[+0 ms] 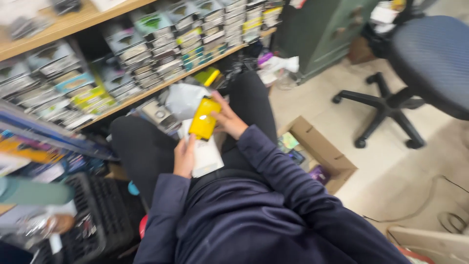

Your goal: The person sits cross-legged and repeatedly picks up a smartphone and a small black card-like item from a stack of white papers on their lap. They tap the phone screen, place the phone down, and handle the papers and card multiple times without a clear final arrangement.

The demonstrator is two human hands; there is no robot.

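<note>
Cluttered storeroom floor and low wooden shelves surround a seated person in a dark navy jacket and black trousers, who looks down into the lap.

Nearest to the camera, the left hand [184, 157] lies on the lap with its fingers curled along the edge of a white flat envelope-like packet [207, 155]. It seems to pinch this packet, but the picture is blurred by motion, so the grip cannot be told for sure. The left forearm comes up from the lower left, bent close to the body.

Just beyond, the right hand [228, 119] grasps a yellow flat plastic package [203, 119] by its right edge, thumb in front and fingers behind. The package stands nearly upright, tilted a little to the left, above the white packet and between the knees. The right arm is bent at the elbow and crosses from the right side.

To handle the yellow package well, the judgement is that the right hand should keep its hold on the edge only, so that the front face stays readable, while the left hand steadies the white packet against the thigh so nothing slides off.

Farther out, a grey soft plastic bag [184, 99] lies by the knees. An open brown cardboard box [320, 149] sits on the floor to the right. Behind are wooden shelves [161, 84] full of small boxed goods, and a blue office chair [430, 58].
</note>
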